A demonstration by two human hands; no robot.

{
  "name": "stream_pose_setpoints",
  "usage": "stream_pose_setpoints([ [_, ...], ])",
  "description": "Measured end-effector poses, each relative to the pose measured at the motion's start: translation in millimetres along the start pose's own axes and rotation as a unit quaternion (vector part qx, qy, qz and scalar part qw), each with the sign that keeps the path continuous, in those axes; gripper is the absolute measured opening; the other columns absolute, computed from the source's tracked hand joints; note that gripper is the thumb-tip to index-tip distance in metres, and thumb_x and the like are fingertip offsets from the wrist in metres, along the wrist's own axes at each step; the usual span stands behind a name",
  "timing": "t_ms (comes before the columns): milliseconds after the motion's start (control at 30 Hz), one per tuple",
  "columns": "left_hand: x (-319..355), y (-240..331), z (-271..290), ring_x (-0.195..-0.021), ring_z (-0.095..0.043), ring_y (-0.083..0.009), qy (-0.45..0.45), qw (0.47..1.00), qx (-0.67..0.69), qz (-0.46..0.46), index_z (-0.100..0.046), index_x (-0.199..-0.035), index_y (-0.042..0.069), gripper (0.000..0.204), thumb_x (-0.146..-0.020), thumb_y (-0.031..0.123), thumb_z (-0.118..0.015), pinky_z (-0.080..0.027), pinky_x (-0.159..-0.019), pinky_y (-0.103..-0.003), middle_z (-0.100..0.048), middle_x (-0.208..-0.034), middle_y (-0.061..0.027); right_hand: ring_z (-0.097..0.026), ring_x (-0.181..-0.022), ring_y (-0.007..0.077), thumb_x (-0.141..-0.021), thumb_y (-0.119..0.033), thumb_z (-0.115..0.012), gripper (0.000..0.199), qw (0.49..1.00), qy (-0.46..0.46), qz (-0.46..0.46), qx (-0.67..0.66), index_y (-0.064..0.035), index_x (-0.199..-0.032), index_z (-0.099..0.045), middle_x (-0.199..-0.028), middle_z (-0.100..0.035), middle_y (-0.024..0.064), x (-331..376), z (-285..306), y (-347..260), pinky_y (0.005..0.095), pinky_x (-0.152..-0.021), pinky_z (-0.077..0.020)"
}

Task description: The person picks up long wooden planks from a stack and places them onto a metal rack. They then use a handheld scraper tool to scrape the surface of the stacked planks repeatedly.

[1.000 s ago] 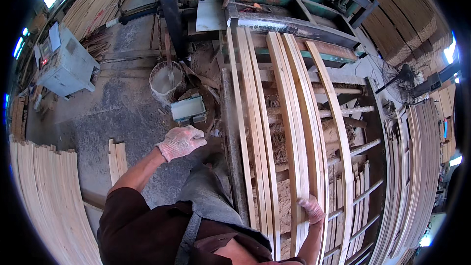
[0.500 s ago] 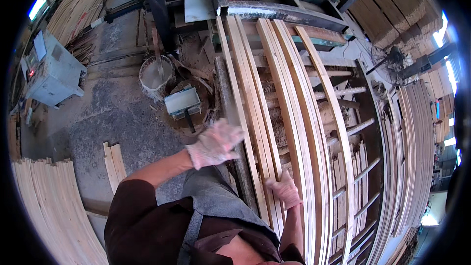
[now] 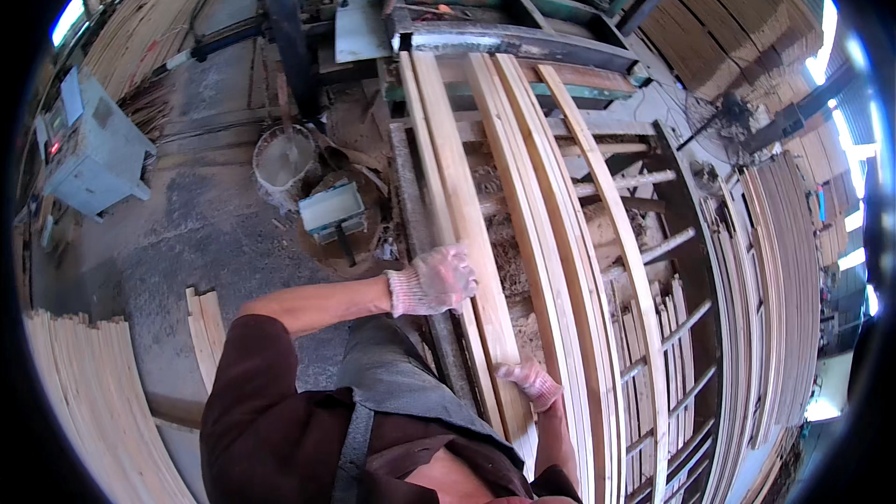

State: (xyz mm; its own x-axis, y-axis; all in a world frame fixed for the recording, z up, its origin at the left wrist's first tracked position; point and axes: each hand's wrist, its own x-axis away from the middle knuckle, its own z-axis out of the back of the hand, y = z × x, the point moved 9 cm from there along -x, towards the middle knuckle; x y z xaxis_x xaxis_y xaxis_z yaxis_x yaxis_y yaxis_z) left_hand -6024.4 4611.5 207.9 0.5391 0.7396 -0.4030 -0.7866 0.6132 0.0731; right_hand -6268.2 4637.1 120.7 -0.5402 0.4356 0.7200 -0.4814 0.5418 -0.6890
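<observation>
- Wooden strips [image 3: 461, 196] are what I have under the hands: a broad piece, with a narrow strip [image 3: 420, 131] along its left side, both lying lengthwise on a rack [image 3: 676, 244] and running toward the green machine [image 3: 527, 42] ahead.
- My left hand [image 3: 435, 280], gloved, is curled over the left edge of that pair, knuckles up. Its fingertips are turned under, so I cannot tell from here whether they grip wood or only rest on it.
- My right hand [image 3: 532, 385], also gloved, is at the near end of the broad piece, thumb side reaching onto its top face. The far fingers are hidden, so I cannot tell how firmly they close.
- Right of the pair, across a gap, I have a bundle of strips [image 3: 530, 187] side by side; beyond it one lone strip [image 3: 597, 163] lies apart.
- I judge the step in hand to be shifting or squaring this left-hand pair on the rack.
- As I read it, the next move calls for both hands working together, keeping the pieces parallel and their long edges flush, with my right hand clear of the neighbouring bundle.
</observation>
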Motion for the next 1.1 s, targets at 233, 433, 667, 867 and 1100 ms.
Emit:
stream_pose_setpoints([
  [233,-4,10,30,-0.107,-0.067,-0.0329,0.051,0.987,0.147,0.032,-0.071,-0.113,0.01,0.044,-0.081,0.04,-0.08,-0.052,-0.1,-0.048,-0.069,-0.109,-0.0086,-0.067,-0.114,0.0226,-0.086,-0.042,-0.08,0.072,0.991,0.019,0.06,0.116,0.0003,-0.14,-0.058,-0.127,-0.072,0.015,-5,7,-2,0.0366,-0.103,-0.0507],
  [433,-46,8,55,-0.1,-0.069,-0.0347,0.054,0.987,0.148,0.013,-0.069,-0.121,0.008,0.044,-0.087,0.033,-0.08,-0.057,-0.092,-0.047,-0.07,-0.113,-0.0121,-0.062,-0.125,0.0357,-0.095,-0.044,-0.069,0.057,0.845,0.347,0.284,0.291,-0.007,-0.138,-0.063,-0.131,-0.067,0.0188,93,74,-120,0.0451,-0.105,-0.0503],
  [667,-87,42,19,-0.116,-0.066,-0.0363,0.035,0.956,0.29,-0.035,-0.068,-0.127,0.006,0.052,-0.078,0.009,-0.086,-0.052,-0.103,-0.047,-0.07,-0.125,-0.0142,-0.073,-0.1,0.0322,-0.105,-0.037,-0.044,0.035,0.729,0.512,-0.122,0.437,-0.0168,-0.107,-0.073,-0.108,-0.075,0.015,158,223,32,0.049,-0.084,-0.0591],
  [867,-83,17,-9,-0.12,-0.064,-0.0394,-0.043,0.941,0.335,0.016,-0.068,-0.126,0.0,0.041,-0.087,0.008,-0.079,-0.049,-0.106,-0.047,-0.069,-0.126,-0.0185,-0.074,-0.089,0.0328,-0.1,-0.057,-0.046,0.055,0.752,0.543,-0.117,0.355,-0.013,-0.091,-0.078,-0.092,-0.076,0.0135,157,125,48,0.0487,-0.08,-0.0568],
  [1100,-149,59,-30,-0.11,-0.066,-0.0417,-0.106,0.94,0.302,-0.12,-0.067,-0.123,-0.002,0.04,-0.089,0.015,-0.078,-0.052,-0.098,-0.048,-0.069,-0.12,-0.0206,-0.074,-0.094,0.037,-0.101,-0.055,-0.047,0.054,0.821,0.493,-0.155,0.244,-0.0115,-0.1,-0.079,-0.093,-0.076,0.017,168,115,54,0.0502,-0.081,-0.0572],
])
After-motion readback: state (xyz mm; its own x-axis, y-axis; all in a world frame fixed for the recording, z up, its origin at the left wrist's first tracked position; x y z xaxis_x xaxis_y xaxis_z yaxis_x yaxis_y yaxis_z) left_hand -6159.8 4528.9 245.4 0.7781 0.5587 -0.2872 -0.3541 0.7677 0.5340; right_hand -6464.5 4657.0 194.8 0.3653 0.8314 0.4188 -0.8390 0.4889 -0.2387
